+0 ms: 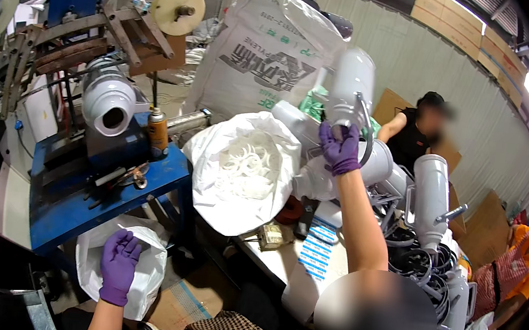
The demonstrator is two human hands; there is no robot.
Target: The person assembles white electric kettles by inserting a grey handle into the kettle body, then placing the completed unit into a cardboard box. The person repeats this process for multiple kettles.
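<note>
My right hand, in a purple glove, is raised and gripped around the neck of a tall white plastic bottle, which it holds upright above the workbench. My left hand, also gloved in purple, hangs low with fingers spread over the mouth of a white plastic bag on the floor; it holds nothing. Between my arms an open white bag full of white plastic rings lies tilted toward me.
A blue machine table stands at left with a white cylinder and an orange spray can. Several white bottles with grey handles pile at right. A big printed sack stands behind. Two other people work at right.
</note>
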